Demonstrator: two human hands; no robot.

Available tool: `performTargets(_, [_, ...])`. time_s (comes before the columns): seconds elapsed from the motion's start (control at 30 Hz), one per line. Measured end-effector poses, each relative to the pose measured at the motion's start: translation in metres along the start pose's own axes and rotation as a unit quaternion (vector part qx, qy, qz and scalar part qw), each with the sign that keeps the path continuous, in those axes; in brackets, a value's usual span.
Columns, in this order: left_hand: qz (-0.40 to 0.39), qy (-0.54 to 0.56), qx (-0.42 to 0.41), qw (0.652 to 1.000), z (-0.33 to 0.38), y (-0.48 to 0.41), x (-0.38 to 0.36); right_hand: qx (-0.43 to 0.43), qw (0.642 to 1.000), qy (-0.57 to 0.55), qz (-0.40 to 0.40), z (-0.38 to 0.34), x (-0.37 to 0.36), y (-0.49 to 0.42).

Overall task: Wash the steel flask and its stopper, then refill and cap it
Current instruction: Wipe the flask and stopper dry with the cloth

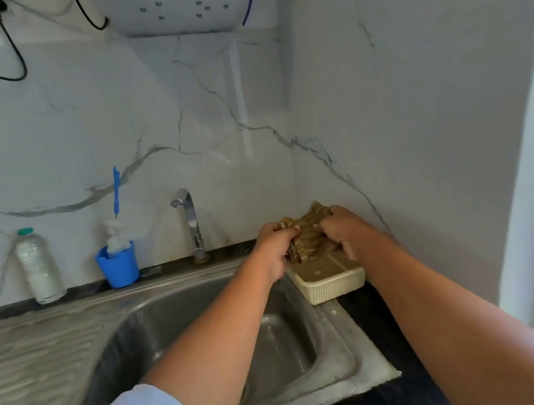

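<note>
Both hands hold a crumpled brown cloth [307, 236] above the far right rim of the steel sink [159, 312]. My left hand [274, 250] grips its left side and my right hand [345, 231] grips its right side. The cloth is bunched into folds between them, just over a cream plastic basket [330, 280]. A thin stream of water falls from the cloth toward the sink edge. No steel flask or stopper is in view.
A steel tap [190, 222] stands at the sink's back. Left of it are a blue cup [118, 267] holding a blue-handled white brush [116, 215] and a clear bottle with a teal cap [39, 267]. Marble walls meet in a corner behind the basket. Cables hang at top left.
</note>
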State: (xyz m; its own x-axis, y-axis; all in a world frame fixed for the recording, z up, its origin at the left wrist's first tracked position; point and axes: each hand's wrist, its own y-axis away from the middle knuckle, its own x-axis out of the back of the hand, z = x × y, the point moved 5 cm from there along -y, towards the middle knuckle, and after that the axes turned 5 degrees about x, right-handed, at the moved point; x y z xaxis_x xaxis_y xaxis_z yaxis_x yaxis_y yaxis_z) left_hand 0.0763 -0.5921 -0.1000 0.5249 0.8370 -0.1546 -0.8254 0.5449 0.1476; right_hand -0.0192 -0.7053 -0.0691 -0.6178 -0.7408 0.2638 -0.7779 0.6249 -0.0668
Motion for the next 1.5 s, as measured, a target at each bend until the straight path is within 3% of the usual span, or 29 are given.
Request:
performTargets(0.17, [0.0,-0.068,0.008,0.998,-0.011,-0.028,-0.008,0.02,0.999,0.045,0.004,0.017,-0.002,-0.015])
performTargets(0.27, [0.034,-0.207,-0.037,0.977,-0.008,-0.042,-0.01,0.052,0.988,0.147,0.013,0.028,-0.004,-0.036])
performTargets(0.4, [0.046,-0.46,-0.099,0.881,-0.003,-0.055,-0.025,0.089,0.944,0.317,0.021,0.034,-0.01,-0.049])
performTargets(0.57, [0.031,-0.63,-0.143,0.763,-0.014,-0.066,-0.034,0.088,0.865,0.493,-0.01,0.048,-0.017,-0.055])
performTargets(0.7, [0.037,-0.63,-0.164,0.758,-0.01,-0.063,-0.027,0.046,0.828,0.558,-0.036,0.052,-0.021,-0.055])
performTargets(0.83, [0.066,-0.622,-0.192,0.756,0.004,-0.048,-0.01,0.101,0.782,0.615,-0.005,0.042,-0.021,-0.04])
performTargets(0.97, [0.08,-0.632,-0.201,0.745,0.017,-0.02,0.013,0.125,0.799,0.588,0.014,0.022,-0.017,-0.025])
performTargets(1.2, [0.135,-0.69,-0.217,0.677,0.047,0.064,0.081,0.219,0.846,0.485,0.032,-0.036,-0.039,0.039])
performTargets(1.5, [0.208,-0.74,-0.172,0.616,0.067,0.191,0.189,0.306,0.843,0.439,-0.057,-0.081,-0.144,0.148])
